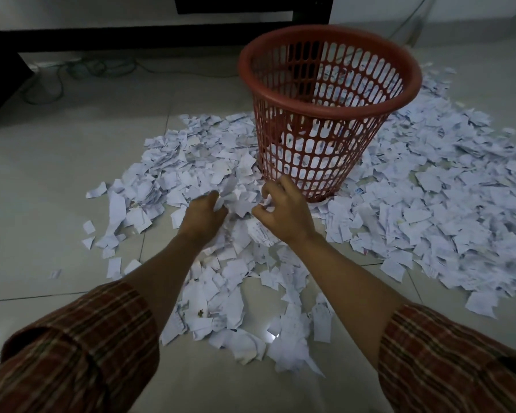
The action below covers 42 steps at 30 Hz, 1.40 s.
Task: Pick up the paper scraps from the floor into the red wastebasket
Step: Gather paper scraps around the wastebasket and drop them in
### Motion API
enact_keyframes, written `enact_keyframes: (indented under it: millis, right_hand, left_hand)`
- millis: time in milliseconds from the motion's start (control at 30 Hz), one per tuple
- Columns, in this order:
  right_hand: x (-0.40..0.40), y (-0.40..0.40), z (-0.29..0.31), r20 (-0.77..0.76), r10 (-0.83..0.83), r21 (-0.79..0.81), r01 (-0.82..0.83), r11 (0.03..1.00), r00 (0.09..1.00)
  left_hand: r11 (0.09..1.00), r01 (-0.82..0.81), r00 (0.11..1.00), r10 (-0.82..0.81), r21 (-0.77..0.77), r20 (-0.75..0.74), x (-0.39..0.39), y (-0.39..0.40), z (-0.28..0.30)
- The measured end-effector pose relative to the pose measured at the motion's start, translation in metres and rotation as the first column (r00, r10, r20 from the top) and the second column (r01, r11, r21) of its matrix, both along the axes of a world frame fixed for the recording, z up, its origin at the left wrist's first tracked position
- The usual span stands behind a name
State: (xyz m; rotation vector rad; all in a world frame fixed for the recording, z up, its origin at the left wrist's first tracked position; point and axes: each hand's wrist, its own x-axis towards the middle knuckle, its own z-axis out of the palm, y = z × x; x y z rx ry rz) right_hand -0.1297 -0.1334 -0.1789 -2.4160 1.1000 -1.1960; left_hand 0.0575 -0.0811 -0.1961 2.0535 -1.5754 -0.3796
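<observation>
- The red wastebasket [328,114] is round plastic with a smooth thick rim and walls full of little holes, like a net.
- It stands on the floor [42,180] in the middle of the mess, and white bits show inside it through the holes.
- The floor is made of big, smooth, pale tiles with thin lines between them.
- The paper scraps [429,210] are thin, white, torn pieces with jagged edges, and some have small print on them.
- They lie in a wide, thick heap all around the basket and reach down toward the person.
- The left hand [201,214] and the right hand [283,211] are close together, just in front of the basket.
- Both hands have their fingers curled in a tight grip around one crumpled bunch of scraps [240,198] between them.
- The sleeves [81,350] are soft checked cloth in red and brown, rolled up on the arms.
- Thin cords [81,70] curl on the floor by a dark piece of furniture [131,37] at the back.
</observation>
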Motion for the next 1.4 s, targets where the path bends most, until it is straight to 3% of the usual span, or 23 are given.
enact_keyframes:
  millis: [200,433,567,833,933,1067,1233,1400]
  right_hand:
    - [0.026,0.002,0.06,0.096,0.064,-0.085,-0.056,0.995,0.993]
    - [0.032,-0.01,0.158,0.122,0.177,-0.211,-0.149,0.966,0.977]
    - [0.02,-0.032,0.198,0.097,0.133,-0.228,-0.108,0.968,0.986]
    - [-0.01,-0.086,0.228,-0.003,-0.052,-0.1,0.051,0.994,0.999]
    - [-0.011,-0.11,0.225,0.035,-0.159,-0.021,0.16,0.987,0.987]
    - [-0.016,-0.133,0.219,-0.041,-0.23,0.043,0.232,0.972,0.972]
    - [-0.028,-0.156,0.205,-0.162,-0.206,0.247,0.242,0.938,0.965]
    - [-0.045,-0.154,0.196,-0.45,-0.027,0.417,0.237,0.878,0.892]
  left_hand:
    - [0.985,-0.06,0.997,0.052,-0.159,-0.053,0.01,-0.01,0.058]
    - [0.954,0.035,0.993,0.0,-0.298,0.115,0.031,-0.036,0.153]
    - [0.937,0.132,0.973,-0.06,-0.324,0.223,0.033,-0.048,0.197]
    - [0.866,0.285,0.951,-0.203,-0.411,0.231,-0.007,-0.092,0.24]
    - [0.82,0.356,0.928,-0.255,-0.447,0.272,-0.021,-0.113,0.248]
    - [0.799,0.285,0.958,-0.229,-0.529,0.171,-0.036,-0.135,0.255]
    - [0.817,0.284,0.959,-0.237,-0.502,0.156,-0.054,-0.149,0.245]
    - [0.838,0.279,0.96,-0.242,-0.468,0.139,-0.065,-0.166,0.236]
